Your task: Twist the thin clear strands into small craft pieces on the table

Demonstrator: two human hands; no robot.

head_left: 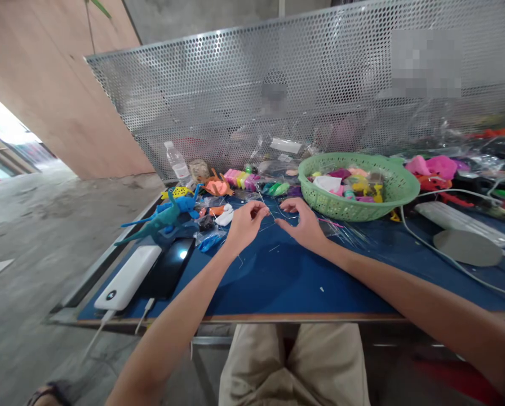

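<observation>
Over the blue tabletop [273, 287], my left hand [247, 223] pinches a thin, pale wire-like strand [261, 196] between thumb and fingertips. Just to its right is my right hand [302, 224], thumb and fingers apart and curved toward the strand. I see nothing held in the right hand. Several more thin strands [354, 234] lie beside the right wrist, along with a thin pink piece [331, 223]. Left of my left hand are a white clay piece [225, 215] and a blue piece in clear plastic [211, 242].
A green basket [362, 210] of colourful clay pieces stands behind my right hand. Blue dinosaur figures [162, 223], a power bank [128, 276] and a phone [168, 268] lie left. A perforated metal panel [235, 73] borders the back; a white cable [421, 242] crosses the right side.
</observation>
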